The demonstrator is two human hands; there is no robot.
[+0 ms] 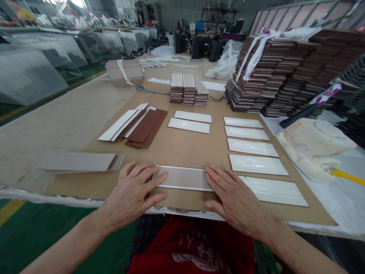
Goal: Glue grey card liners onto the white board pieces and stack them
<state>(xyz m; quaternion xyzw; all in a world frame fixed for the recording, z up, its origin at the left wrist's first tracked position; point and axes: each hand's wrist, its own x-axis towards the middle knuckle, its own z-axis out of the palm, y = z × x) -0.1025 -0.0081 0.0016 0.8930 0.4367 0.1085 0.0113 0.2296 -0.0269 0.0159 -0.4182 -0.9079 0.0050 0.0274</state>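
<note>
A grey cardboard strip (182,179) lies on a slightly larger white-edged piece near the table's front edge. My left hand (137,186) presses on its left end, fingers stretched out. On the right end rest the spread fingers of my right hand (228,190). Beside my left hand is a fanned stack of grey strips (82,161). A column of white strips with a glossy wet-looking face (258,163) runs up the right, the nearest one (276,190) just beyond my right hand. Two more glossy strips (189,125) lie farther ahead.
Brown and white strips (145,127) lie fanned at the middle left. Small stacks of finished-looking pieces (188,89) stand behind. A tall pile of brown pieces (273,72) fills the back right. A cut-open white plastic jug (313,144) with a yellow handle (349,177) sits at right.
</note>
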